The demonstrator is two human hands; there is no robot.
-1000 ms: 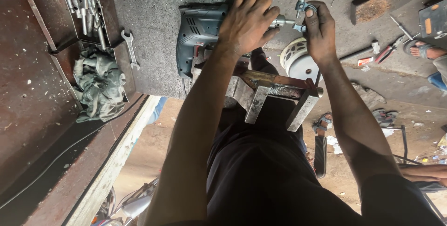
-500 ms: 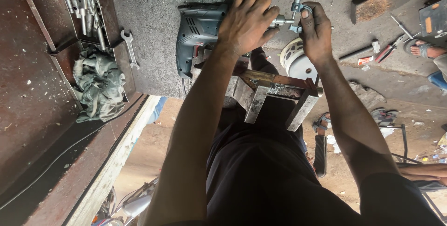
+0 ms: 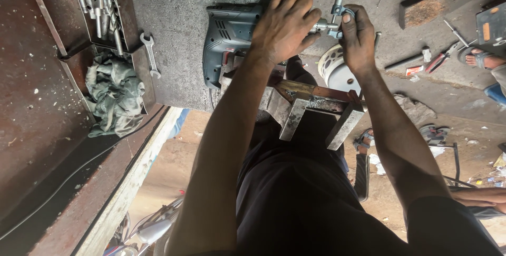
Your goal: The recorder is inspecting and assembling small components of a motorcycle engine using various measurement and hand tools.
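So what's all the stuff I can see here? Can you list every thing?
electric drill: one, grey-blue, on the grey bench top under the left hand
chuck key: one, metal, at the drill's nose, in the right hand
bench vise: one, rusty metal, at the bench edge
spanner: one, silver, left of the drill
tool tray: one, holding silver tools, top left
rag: one, grey-green, below the tray
round white part: one, on the floor
pliers: one, red-handled, floor at right
left hand: on the drill body
right hand: gripping the chuck key
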